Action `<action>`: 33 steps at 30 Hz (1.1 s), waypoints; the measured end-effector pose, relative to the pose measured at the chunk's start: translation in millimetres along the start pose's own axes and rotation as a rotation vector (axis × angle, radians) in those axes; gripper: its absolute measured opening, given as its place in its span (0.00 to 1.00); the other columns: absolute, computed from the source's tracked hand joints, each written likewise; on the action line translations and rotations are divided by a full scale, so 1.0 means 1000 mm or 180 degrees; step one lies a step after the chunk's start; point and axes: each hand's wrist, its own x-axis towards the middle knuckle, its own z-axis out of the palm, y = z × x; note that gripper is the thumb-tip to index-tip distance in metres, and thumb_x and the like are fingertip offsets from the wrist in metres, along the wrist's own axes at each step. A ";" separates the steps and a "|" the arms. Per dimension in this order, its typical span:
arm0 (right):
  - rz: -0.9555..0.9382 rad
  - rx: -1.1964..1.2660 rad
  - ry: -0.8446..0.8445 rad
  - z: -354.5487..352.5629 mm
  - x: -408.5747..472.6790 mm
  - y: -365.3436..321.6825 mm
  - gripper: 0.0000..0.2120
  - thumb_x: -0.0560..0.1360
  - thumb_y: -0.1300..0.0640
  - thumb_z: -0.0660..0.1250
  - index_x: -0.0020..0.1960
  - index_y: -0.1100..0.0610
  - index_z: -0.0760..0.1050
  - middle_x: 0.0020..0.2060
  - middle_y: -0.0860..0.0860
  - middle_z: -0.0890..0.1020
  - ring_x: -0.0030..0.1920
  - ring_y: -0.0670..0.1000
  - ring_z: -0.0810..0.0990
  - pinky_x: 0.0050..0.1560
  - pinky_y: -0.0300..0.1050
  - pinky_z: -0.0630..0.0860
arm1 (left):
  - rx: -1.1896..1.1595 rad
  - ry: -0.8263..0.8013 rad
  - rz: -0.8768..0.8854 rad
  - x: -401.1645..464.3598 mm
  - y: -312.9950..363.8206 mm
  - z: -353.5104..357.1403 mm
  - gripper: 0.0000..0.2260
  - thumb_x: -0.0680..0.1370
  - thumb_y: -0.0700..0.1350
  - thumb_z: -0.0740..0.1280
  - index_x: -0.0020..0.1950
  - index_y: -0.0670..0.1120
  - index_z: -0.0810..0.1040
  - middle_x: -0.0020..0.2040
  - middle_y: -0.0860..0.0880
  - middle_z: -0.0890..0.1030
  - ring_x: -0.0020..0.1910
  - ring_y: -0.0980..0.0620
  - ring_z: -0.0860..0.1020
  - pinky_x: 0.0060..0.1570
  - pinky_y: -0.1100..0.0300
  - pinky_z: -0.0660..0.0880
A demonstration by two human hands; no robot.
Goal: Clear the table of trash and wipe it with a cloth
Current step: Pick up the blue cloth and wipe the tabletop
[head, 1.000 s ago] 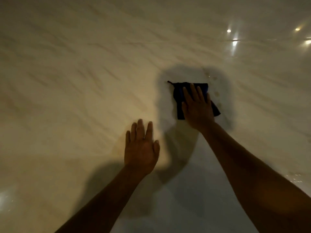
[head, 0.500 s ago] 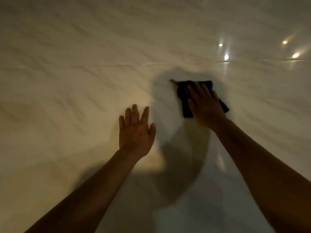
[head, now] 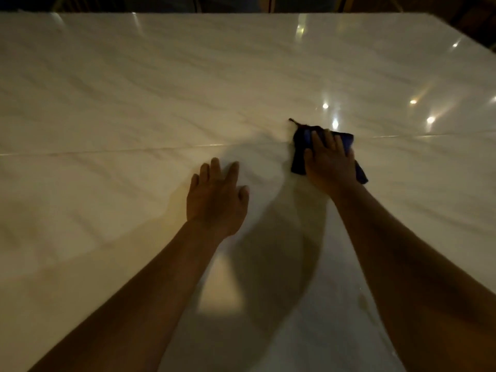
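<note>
The right hand [head: 328,163], fingers flat on the dark blue cloth [head: 299,157], has pushed it farther up the table [head: 134,89] past the seam, while the left hand [head: 217,196] stays flat beside, so wiping advances.

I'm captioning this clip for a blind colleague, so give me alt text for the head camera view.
A person's right hand presses a dark blue cloth flat on a glossy pale marble table, while the left hand rests open on the surface beside it. Ceiling lights reflect off the tabletop at right.
</note>
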 end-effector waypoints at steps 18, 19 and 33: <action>0.0204 -0.0065 0.0150 -0.010 -0.049 0.058 0.28 0.80 0.46 0.45 0.77 0.55 0.60 0.76 0.59 0.62 0.75 0.62 0.61 0.70 0.63 0.62 | -0.0145 -0.0163 0.0259 -0.034 0.038 0.002 0.28 0.83 0.60 0.49 0.82 0.55 0.46 0.82 0.44 0.46 0.80 0.42 0.48 0.77 0.49 0.53; -0.0162 -0.0081 0.0154 -0.008 -0.072 0.045 0.29 0.80 0.45 0.44 0.76 0.56 0.63 0.75 0.59 0.65 0.74 0.63 0.64 0.68 0.63 0.65 | -0.0127 -0.0175 0.0317 -0.041 0.042 0.004 0.28 0.83 0.60 0.49 0.82 0.55 0.48 0.82 0.44 0.47 0.80 0.42 0.48 0.77 0.49 0.53; -0.0039 -0.0127 0.0023 -0.023 -0.163 0.078 0.28 0.81 0.45 0.44 0.78 0.54 0.59 0.77 0.57 0.60 0.76 0.61 0.60 0.70 0.63 0.64 | -0.0185 0.0063 0.0597 -0.164 0.060 0.015 0.28 0.78 0.59 0.54 0.76 0.52 0.70 0.76 0.43 0.68 0.73 0.40 0.69 0.68 0.48 0.70</action>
